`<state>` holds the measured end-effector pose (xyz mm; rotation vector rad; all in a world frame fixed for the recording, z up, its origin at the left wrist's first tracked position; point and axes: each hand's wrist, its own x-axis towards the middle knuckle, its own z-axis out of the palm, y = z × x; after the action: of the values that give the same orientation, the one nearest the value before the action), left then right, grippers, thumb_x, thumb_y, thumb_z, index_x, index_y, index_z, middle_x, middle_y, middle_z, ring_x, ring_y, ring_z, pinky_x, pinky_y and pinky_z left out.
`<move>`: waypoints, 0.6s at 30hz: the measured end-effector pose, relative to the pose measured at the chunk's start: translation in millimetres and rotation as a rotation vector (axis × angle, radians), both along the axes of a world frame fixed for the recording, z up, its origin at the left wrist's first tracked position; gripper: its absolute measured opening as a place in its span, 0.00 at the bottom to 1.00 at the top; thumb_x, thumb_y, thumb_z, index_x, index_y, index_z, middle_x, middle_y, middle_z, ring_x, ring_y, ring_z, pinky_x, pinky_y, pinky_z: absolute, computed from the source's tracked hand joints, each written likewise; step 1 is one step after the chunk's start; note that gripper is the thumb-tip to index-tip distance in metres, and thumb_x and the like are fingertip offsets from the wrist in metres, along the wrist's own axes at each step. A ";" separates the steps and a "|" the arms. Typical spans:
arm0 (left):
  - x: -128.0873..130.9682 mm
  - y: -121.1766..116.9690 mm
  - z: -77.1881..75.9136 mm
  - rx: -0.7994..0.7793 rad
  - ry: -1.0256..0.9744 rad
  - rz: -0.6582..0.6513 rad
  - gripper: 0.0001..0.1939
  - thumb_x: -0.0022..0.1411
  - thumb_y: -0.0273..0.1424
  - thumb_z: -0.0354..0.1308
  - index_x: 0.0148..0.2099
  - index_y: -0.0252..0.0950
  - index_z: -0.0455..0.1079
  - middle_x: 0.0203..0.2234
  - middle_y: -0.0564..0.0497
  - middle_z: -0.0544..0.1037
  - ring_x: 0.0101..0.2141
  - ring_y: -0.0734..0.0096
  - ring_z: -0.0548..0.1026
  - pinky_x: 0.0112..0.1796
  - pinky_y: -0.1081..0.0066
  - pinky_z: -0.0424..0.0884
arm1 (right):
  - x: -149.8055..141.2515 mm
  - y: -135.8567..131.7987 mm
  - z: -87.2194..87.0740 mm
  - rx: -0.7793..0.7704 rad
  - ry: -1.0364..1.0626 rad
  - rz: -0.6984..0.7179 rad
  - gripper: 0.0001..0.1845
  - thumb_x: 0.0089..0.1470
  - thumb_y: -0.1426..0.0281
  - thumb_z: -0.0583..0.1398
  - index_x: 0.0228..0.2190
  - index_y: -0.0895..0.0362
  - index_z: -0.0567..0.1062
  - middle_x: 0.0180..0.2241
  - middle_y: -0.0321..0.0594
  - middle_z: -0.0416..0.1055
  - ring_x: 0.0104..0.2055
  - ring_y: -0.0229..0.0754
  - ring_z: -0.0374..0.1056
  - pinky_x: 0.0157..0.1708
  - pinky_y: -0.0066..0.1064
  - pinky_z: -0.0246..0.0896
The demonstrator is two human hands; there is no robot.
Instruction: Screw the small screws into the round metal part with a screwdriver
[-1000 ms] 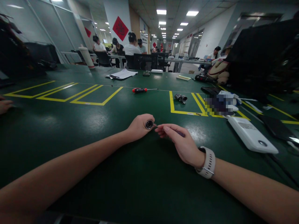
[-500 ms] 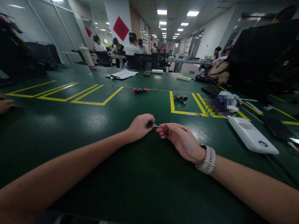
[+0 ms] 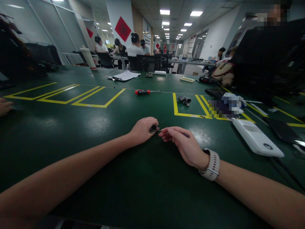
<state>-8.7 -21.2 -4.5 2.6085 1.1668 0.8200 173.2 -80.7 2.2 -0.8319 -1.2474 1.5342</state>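
Observation:
My left hand (image 3: pixel 142 130) rests on the green table (image 3: pixel 100 149), its fingers wrapped round a small round metal part (image 3: pixel 152 128) whose open end faces right. My right hand (image 3: pixel 183 144) pinches a thin tool (image 3: pixel 171 132) with a dark handle. The tool's metal tip touches the opening of the round part. A pale watch (image 3: pixel 211 164) sits on my right wrist. Both forearms lie on the table.
A red-handled screwdriver (image 3: pixel 143 92) and a small dark metal piece (image 3: pixel 184 100) lie farther back among yellow tape outlines. A white device (image 3: pixel 256 137) lies at right, papers (image 3: pixel 125 75) at the back. Another person's hand (image 3: pixel 4 106) shows at the left edge. People sit at distant tables.
My right hand has turned slightly while the thin tool stays at the round part's opening. My left hand has barely shifted.

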 end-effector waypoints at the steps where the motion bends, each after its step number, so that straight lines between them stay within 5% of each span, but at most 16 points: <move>1: -0.1 0.1 -0.3 -0.005 -0.005 -0.004 0.05 0.54 0.27 0.53 0.26 0.34 0.61 0.22 0.55 0.65 0.24 0.75 0.65 0.26 0.73 0.59 | 0.6 1.3 -1.1 -0.018 0.024 0.009 0.10 0.52 0.66 0.59 0.32 0.57 0.78 0.35 0.42 0.75 0.39 0.41 0.69 0.41 0.37 0.61; 18: -1.2 5.3 2.4 -0.085 0.010 -0.052 0.06 0.54 0.27 0.54 0.26 0.35 0.61 0.22 0.55 0.65 0.24 0.76 0.65 0.26 0.74 0.60 | 3.7 9.3 -2.5 -0.124 0.136 -0.004 0.10 0.50 0.68 0.57 0.27 0.60 0.78 0.30 0.43 0.76 0.33 0.40 0.68 0.36 0.33 0.59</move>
<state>-9.9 -16.0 -2.2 2.5657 1.1058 0.7315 176.9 -71.4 -0.3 -0.7939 -1.0602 1.6499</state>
